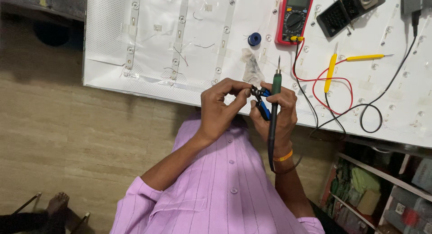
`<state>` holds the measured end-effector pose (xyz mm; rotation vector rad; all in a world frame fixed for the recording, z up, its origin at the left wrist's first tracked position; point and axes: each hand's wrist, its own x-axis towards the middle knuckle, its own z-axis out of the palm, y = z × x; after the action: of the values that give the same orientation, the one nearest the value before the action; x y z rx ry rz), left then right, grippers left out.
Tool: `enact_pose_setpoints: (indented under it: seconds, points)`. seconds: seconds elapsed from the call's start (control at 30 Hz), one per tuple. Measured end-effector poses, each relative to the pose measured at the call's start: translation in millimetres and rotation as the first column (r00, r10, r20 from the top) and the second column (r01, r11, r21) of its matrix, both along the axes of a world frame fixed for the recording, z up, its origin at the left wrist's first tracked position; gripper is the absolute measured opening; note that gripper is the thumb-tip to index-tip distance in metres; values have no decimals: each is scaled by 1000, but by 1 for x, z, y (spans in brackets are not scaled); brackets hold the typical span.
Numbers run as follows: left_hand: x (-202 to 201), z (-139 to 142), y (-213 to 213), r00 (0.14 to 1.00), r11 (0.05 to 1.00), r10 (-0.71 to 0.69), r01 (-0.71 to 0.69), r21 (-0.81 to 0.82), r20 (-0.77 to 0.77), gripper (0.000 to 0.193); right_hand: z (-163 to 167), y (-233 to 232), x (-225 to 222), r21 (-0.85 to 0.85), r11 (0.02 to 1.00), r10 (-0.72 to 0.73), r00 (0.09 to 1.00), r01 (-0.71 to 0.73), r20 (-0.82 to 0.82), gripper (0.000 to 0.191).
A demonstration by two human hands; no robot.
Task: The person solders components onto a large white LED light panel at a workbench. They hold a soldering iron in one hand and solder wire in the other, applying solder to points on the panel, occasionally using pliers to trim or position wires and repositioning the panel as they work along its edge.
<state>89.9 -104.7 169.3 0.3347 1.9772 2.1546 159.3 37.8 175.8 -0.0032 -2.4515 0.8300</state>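
Pliers [263, 102] and soldering iron [275, 99] sit clenched in the right hand [276, 114] over the panel's [216, 22] edge; left hand [220, 105] pinches something tiny at the pliers' tip. Judged mid-trim; next needs steady fingers.

A single head-worn view is provided, directed steeply downward from above the person. The left hand [220, 105] and right hand [276, 114] are framed near centre at close range. The white panel [112, 45] is seen across the upper frame.
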Motion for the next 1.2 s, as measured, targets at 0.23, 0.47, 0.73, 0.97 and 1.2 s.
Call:
enact_pose_setpoints:
  seconds: [0.23,0.47,0.73,0.97,1.2]
  points:
    - [-2,5,-4,1000,998,-2,0,-63,-27,11,-6,3,0,-70,995,66,998,-66,-3,47]
    - [3,-1,-5,997,998,-7,1,-67,-80,7,-23,-6,12,-235,972,20,991,12,135,53]
    - [6,-15,-8,996,993,61,-68,-101,-68,10,-56,-30,28,-387,918,-143,983,88,-117,52]
    - [-5,-20,-28,929,952,154,-232,-202,-337,11,-51,-13,33,-450,881,-225,967,149,-119,51]
    - [5,-4,-22,853,984,37,-122,-130,-521,17,-32,-22,22,-345,938,-33,999,29,-5,51]
